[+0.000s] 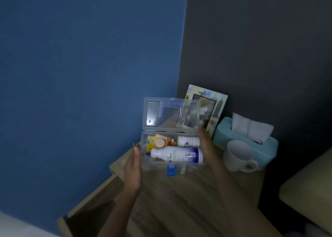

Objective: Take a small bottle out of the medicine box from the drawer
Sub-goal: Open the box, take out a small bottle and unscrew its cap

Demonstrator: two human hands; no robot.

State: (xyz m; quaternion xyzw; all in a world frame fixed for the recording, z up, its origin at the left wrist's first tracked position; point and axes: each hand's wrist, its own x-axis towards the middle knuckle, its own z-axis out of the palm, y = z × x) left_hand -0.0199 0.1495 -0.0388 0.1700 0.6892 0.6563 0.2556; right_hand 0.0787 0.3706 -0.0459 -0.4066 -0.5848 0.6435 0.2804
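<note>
Two bottles lie in the open medicine box (172, 166), and the head view, the only one, shows which the right hand (205, 143) sits closer to. The small bottle (188, 141) lies on its side in the box's far right corner, its long axis running left to right with the cap toward the left; its base end is just beside the right hand's fingers, which rest flat and extended against the box's right wall, holding nothing. The left hand (133, 166) is likewise flat and open, pressed along the left wall, well apart from the small bottle. So the right hand is the nearer one, and the bottle lies just left of it, over the wall.

A larger white and blue bottle (177, 155) lies parallel in front of the small one, touching or nearly so, and would crowd fingers coming in from the near side. Yellow packets and a pink round lid (159, 142) fill the left half. The clear lid (171, 112) stands upright behind, leaving the top free.

The box rests on the wooden desk (179, 191), with a white mug (239, 156), a tissue box (251, 139) and a picture frame (213, 109) close on the right. The open drawer (93, 208) juts out at lower left.
</note>
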